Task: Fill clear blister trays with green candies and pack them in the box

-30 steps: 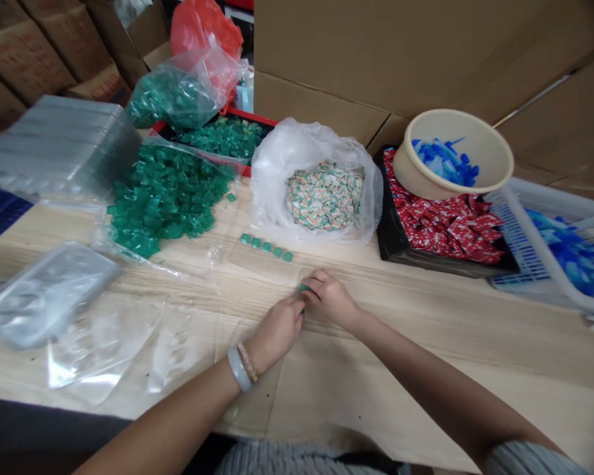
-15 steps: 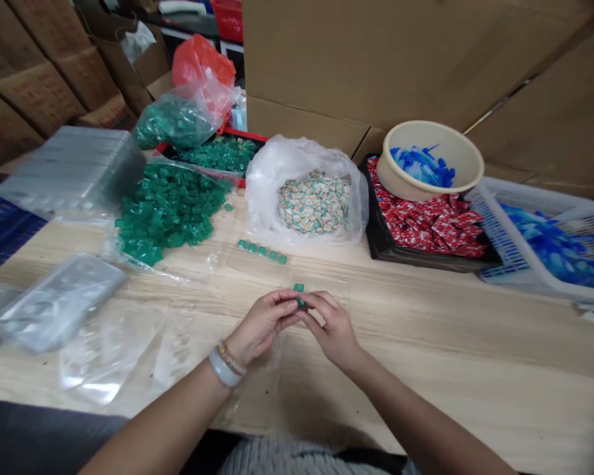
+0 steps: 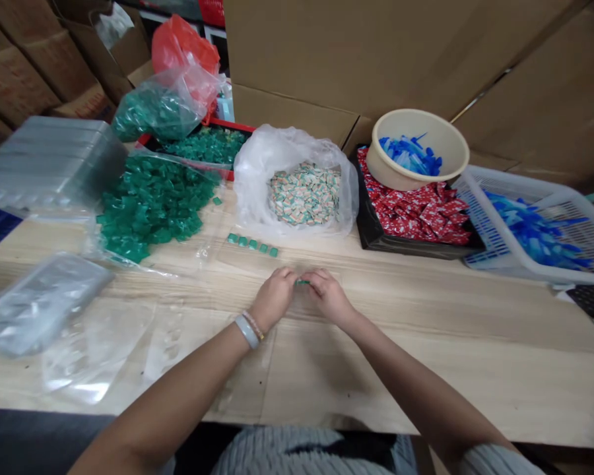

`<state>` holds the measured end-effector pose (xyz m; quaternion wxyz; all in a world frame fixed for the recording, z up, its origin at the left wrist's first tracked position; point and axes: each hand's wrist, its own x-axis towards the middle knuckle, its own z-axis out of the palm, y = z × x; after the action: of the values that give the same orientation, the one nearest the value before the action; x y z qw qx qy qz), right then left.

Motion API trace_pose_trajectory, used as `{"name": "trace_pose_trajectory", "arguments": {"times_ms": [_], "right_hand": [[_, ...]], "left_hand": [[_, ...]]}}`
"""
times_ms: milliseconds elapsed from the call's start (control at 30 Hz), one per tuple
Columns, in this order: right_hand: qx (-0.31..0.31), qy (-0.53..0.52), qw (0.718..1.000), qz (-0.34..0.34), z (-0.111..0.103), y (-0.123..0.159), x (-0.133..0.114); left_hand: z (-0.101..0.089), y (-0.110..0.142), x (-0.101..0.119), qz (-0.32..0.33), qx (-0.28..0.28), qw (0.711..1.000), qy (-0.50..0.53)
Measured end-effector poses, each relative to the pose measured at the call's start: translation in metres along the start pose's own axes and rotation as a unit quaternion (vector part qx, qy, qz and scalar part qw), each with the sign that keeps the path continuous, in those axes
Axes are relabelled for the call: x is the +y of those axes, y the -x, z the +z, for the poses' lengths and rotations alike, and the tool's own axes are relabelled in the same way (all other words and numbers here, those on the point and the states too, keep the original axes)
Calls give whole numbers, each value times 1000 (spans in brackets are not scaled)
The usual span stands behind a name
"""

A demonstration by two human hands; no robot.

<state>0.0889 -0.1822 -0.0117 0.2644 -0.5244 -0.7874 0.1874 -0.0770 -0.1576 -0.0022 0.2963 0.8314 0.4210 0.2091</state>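
A small green piece [image 3: 302,282], seen as a thin strip, shows between the fingertips of my two hands. My left hand [image 3: 275,297], with bracelets at the wrist, is closed at its left end. From the other side, my right hand [image 3: 330,297] pinches it with thumb and fingers. Both hands are low over the table, and the fingers partly cover whatever lies beneath. Just beyond the left hand, a slanting row of several green squares [image 3: 253,244] lies on the table. Farther left spreads a heap of green pieces [image 3: 151,204] on clear plastic.
A white bag [image 3: 251,178] of small printed squares stands ahead. To its right are a black tray [image 3: 410,245] of red packets, a cream tub [image 3: 416,173] and a white basket [image 3: 529,269] with blue pieces. Clear plastic trays [image 3: 44,297] and sheets lie left.
Both hands have moved slightly forward, and the fingers have turned away and down. The green piece between them now shows edge-on. The second green piece just beyond them is no longer distinguishable. The view has shifted.
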Motion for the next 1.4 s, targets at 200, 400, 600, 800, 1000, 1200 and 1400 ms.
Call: {"name": "trace_pose_trajectory", "arguments": {"times_ms": [200,400,600,800,1000,1200,1400], "right_hand": [[-5,-22,1000,-7,2,2,0],[-22,-64,998,-4,-1,5,7],[8,-39,999,1,0,7,7],[-10,-38,999,-36,2,3,1],[-67,-223,963,137,-5,-11,18],[-54,-445,841,304,-22,-20,14],[12,-449,851,272,-22,-17,-6]], "left_hand": [[2,-3,-8,-3,2,999,42],[1,-4,-12,-3,-7,998,56],[1,-4,-14,-1,-5,999,52],[0,-4,-13,4,-10,998,56],[-3,-4,-13,15,-17,999,45],[-9,-2,1,-42,74,990,112],[-5,-10,33,-295,8,789,539]]}}
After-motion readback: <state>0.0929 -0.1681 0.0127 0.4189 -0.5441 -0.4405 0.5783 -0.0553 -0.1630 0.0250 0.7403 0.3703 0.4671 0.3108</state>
